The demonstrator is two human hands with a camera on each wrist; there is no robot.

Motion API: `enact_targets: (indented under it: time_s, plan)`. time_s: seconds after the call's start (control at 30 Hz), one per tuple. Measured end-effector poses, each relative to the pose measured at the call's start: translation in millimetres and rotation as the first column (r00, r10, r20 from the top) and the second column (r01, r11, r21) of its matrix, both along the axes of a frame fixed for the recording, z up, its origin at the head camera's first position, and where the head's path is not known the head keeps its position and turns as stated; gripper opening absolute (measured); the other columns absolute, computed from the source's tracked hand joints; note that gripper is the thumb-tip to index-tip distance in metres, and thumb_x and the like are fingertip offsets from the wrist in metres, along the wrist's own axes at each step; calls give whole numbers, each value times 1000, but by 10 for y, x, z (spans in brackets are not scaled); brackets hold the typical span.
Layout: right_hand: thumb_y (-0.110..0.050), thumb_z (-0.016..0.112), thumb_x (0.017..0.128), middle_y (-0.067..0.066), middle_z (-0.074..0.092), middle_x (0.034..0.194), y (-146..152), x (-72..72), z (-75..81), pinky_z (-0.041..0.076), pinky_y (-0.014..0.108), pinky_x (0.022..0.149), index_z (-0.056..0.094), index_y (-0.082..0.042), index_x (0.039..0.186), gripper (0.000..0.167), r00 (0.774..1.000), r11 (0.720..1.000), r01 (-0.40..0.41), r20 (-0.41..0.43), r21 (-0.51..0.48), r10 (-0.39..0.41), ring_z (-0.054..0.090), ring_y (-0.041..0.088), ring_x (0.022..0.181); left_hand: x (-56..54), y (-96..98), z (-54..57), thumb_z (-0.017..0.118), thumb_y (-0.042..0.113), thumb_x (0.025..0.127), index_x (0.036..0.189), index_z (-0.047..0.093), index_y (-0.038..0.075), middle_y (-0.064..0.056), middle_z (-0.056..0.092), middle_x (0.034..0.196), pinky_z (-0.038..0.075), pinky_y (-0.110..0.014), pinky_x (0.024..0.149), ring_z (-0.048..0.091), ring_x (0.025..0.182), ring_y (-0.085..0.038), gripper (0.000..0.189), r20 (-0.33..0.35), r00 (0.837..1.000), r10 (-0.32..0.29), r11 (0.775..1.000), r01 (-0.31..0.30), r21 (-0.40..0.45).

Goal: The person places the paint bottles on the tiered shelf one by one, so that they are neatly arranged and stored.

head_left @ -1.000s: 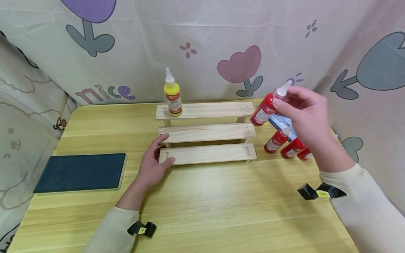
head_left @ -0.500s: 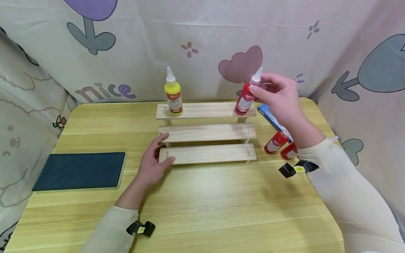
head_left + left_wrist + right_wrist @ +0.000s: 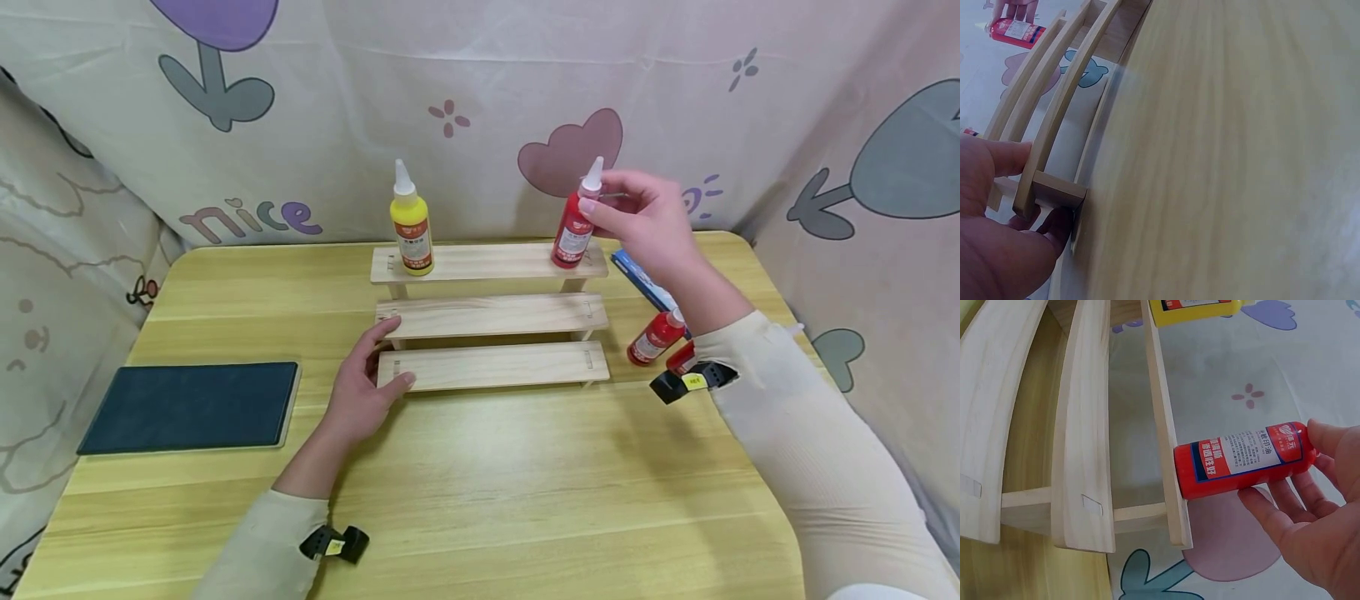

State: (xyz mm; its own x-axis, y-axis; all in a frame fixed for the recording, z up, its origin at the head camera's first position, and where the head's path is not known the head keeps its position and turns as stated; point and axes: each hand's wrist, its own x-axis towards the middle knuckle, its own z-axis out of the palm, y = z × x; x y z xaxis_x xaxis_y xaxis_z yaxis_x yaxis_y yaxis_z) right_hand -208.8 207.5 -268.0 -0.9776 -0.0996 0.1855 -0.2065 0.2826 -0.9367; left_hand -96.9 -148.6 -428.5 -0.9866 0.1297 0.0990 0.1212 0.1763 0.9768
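A three-step wooden shelf rack (image 3: pixel 491 317) stands on the table. My left hand (image 3: pixel 360 392) grips its left end, thumb on the lowest board; the left wrist view shows fingers (image 3: pixel 1057 225) around a leg. At the right end of the top board, my right hand (image 3: pixel 648 217) pinches a red ink bottle (image 3: pixel 573 237) near its white pointed cap. In the right wrist view the bottle's base (image 3: pixel 1191 472) meets the board. A yellow ink bottle (image 3: pixel 412 237) stands upright on the top board's left end.
Right of the rack lie or lean several red bottles (image 3: pixel 656 337), partly hidden by my right sleeve. Behind them is a blue flat packet (image 3: pixel 639 279). A dark green flat pad (image 3: pixel 191 407) lies at the left. A patterned curtain (image 3: pixel 480 75) hangs behind the table.
My right hand has carried the red ink bottle leftward from beside the rack onto the top board, tilting it closer to upright. My left hand has stayed on the rack.
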Motion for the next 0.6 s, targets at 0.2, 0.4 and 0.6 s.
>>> enact_targets:
  time_s: [0.2, 0.4, 0.6]
  plan:
    - [-17, 73, 92, 10, 63, 118, 22, -20, -6, 56, 32, 83, 71, -12, 125, 33, 1000, 999, -16, -8, 39, 17, 60, 26, 101, -5, 1, -10, 68, -13, 87, 151, 43, 18, -5, 36, 153, 32, -46, 110, 43, 132, -35, 76, -6, 1000, -1, 1000, 1, -5]
    - [-16, 73, 93, 10, 64, 117, 31, -13, -20, 56, 29, 81, 71, -12, 126, 33, 1000, 998, -23, -16, 50, 24, 61, 26, 99, -2, 9, -1, 68, -13, 87, 151, 42, 19, -5, 36, 154, 31, -47, 111, 42, 132, -33, 76, 5, 1000, 2, 1000, -2, -9]
    - [-17, 72, 94, 9, 64, 119, 44, 7, -31, 54, 28, 84, 68, -11, 129, 36, 999, 998, -26, -26, 55, 28, 60, 26, 100, -1, 12, -6, 68, -13, 87, 151, 42, 19, -4, 35, 154, 30, -47, 111, 42, 132, -32, 76, 6, 1000, 8, 1000, -8, -14]
